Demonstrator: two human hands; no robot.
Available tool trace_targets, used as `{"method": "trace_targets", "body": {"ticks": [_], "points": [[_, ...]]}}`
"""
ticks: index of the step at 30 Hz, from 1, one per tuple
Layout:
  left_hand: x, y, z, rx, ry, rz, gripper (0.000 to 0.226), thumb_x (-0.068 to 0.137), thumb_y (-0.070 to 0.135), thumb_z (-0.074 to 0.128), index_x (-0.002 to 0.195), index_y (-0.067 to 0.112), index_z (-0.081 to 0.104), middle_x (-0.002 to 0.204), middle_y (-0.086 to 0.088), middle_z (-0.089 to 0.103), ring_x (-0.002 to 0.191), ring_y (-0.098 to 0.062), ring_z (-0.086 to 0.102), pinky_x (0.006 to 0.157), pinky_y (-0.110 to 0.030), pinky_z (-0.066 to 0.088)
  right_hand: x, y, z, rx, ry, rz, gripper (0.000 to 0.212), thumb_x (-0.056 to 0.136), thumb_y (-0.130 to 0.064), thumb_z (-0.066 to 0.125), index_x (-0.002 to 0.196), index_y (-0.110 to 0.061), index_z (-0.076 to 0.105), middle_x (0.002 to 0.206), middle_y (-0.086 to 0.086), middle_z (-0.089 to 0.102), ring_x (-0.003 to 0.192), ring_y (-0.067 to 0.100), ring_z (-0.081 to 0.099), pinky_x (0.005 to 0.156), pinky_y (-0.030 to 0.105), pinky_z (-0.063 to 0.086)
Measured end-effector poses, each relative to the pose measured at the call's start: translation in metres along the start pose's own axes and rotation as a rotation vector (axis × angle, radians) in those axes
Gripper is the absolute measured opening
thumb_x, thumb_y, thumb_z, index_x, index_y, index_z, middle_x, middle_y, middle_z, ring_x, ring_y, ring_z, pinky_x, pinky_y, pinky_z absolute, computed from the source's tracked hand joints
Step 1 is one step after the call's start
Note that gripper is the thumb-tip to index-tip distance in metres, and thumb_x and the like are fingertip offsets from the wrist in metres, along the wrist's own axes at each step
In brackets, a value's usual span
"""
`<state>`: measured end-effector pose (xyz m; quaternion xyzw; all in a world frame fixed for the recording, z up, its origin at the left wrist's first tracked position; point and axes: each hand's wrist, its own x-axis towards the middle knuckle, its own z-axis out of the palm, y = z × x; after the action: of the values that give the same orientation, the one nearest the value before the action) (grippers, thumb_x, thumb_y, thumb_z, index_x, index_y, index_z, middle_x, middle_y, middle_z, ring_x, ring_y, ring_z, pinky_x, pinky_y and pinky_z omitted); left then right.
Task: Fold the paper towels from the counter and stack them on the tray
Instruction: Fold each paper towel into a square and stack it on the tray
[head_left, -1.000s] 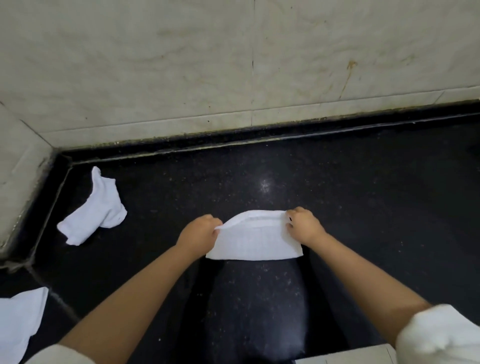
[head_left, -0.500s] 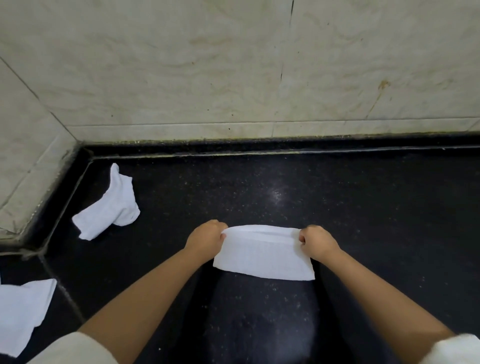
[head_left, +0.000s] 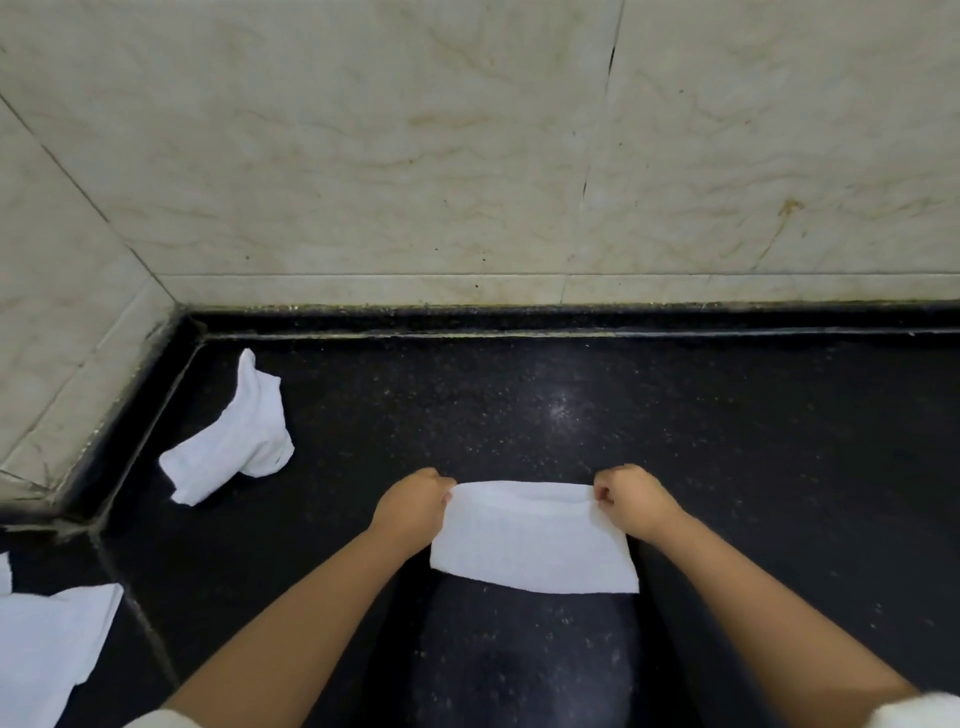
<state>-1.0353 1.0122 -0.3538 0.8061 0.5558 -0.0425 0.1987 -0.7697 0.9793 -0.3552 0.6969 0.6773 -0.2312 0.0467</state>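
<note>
A white paper towel (head_left: 535, 540), folded over on itself, lies on the black counter (head_left: 753, 467) in front of me. My left hand (head_left: 413, 501) pinches its far left corner and my right hand (head_left: 631, 499) pinches its far right corner, so the fold edge runs between them. A crumpled paper towel (head_left: 234, 441) lies loose near the back left corner. Another flat paper towel (head_left: 47, 644) shows at the lower left edge, partly cut off. No tray is in view.
A marble-tiled wall (head_left: 467, 156) rises behind the counter and angles round on the left. A dark raised lip (head_left: 519, 317) runs along the wall's foot. White sleeves show at the bottom corners.
The camera has tilted up and the view shifted, so the wall fills more of the frame. Both hands have drawn the towel's fold edge straighter and a little nearer to me.
</note>
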Motion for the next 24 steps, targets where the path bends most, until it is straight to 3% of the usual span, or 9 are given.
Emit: {"method": "trace_targets", "body": {"ticks": [4,6,10,12,14,16,18,22,24], "points": [[-0.009,-0.014,-0.034,-0.133,0.250,0.040,0.039,0.091,0.026,0.037,0.109,0.008,0.066,0.101,-0.014,0.062,0.092,-0.028,0.059,0.081,-0.036,0.050,-0.021,0.002,-0.050,0.187,0.153,-0.173,0.007,0.083,-0.004,0.058,0.086,-0.003,0.065,0.083,0.013,0.067,0.077,0.025,0.061,0.066,0.022,0.036],[-0.018,-0.017,-0.048,-0.126,0.451,0.190,0.048,0.084,0.029,0.034,0.100,0.002,0.070,0.089,-0.018,0.066,0.082,-0.029,0.061,0.072,-0.033,0.051,-0.036,0.002,-0.067,0.152,0.341,-0.289,0.003,0.082,-0.004,0.061,0.081,-0.002,0.064,0.078,0.016,0.066,0.074,0.030,0.062,0.066,0.026,0.038],[-0.030,-0.011,-0.055,-0.034,0.798,0.378,0.028,0.084,0.010,0.048,0.090,-0.004,0.071,0.078,-0.017,0.068,0.075,-0.019,0.050,0.066,-0.028,0.043,-0.054,0.007,-0.054,0.008,0.760,-0.371,0.017,0.082,-0.012,0.047,0.085,-0.004,0.062,0.073,0.016,0.064,0.070,0.030,0.057,0.065,0.030,0.038],[-0.037,-0.012,-0.035,0.022,0.762,0.440,0.025,0.083,0.009,0.050,0.083,-0.001,0.073,0.075,-0.015,0.068,0.068,-0.024,0.056,0.057,-0.031,0.048,-0.064,0.013,-0.022,-0.057,0.794,-0.376,0.021,0.079,-0.008,0.045,0.086,-0.007,0.065,0.073,0.012,0.067,0.074,0.025,0.051,0.064,0.032,0.034],[-0.049,-0.021,0.005,0.123,0.572,0.526,0.023,0.077,0.010,0.050,0.073,0.004,0.073,0.072,-0.011,0.069,0.059,-0.027,0.060,0.050,-0.027,0.050,-0.079,0.019,0.026,-0.159,0.700,-0.379,0.021,0.074,-0.009,0.047,0.076,-0.011,0.068,0.071,0.005,0.068,0.076,0.021,0.051,0.065,0.031,0.030],[-0.067,-0.027,0.042,0.253,0.308,0.532,0.011,0.064,0.009,0.063,0.071,0.012,0.072,0.072,-0.004,0.070,0.060,-0.023,0.061,0.051,-0.024,0.049,-0.099,0.022,0.069,-0.225,0.553,-0.294,0.009,0.067,-0.009,0.062,0.071,-0.015,0.068,0.076,0.001,0.070,0.076,0.023,0.062,0.071,0.029,0.037],[-0.080,-0.029,0.066,0.256,0.173,0.474,0.029,0.048,0.004,0.075,0.075,0.012,0.072,0.077,-0.002,0.071,0.065,-0.020,0.065,0.057,-0.025,0.053,-0.113,0.020,0.092,-0.154,0.471,-0.178,0.020,0.059,-0.010,0.075,0.077,-0.015,0.069,0.087,0.002,0.071,0.084,0.023,0.064,0.077,0.036,0.049],[-0.084,-0.016,0.064,0.213,0.300,0.423,0.034,0.065,0.012,0.038,0.075,0.010,0.070,0.083,-0.004,0.069,0.082,-0.018,0.057,0.065,-0.026,0.052,-0.119,0.000,0.082,0.053,0.459,0.184,0.022,0.084,-0.022,0.055,0.095,-0.009,0.069,0.103,0.010,0.067,0.100,0.032,0.059,0.085,0.044,0.043],[-0.073,0.002,0.061,0.183,0.318,0.385,0.032,0.068,0.011,0.041,0.080,0.006,0.070,0.088,-0.009,0.070,0.086,-0.024,0.061,0.066,-0.029,0.056,-0.114,-0.012,0.074,0.100,0.345,0.416,0.031,0.089,-0.031,0.052,0.108,-0.007,0.062,0.113,0.011,0.061,0.110,0.031,0.049,0.091,0.041,0.036]]}}
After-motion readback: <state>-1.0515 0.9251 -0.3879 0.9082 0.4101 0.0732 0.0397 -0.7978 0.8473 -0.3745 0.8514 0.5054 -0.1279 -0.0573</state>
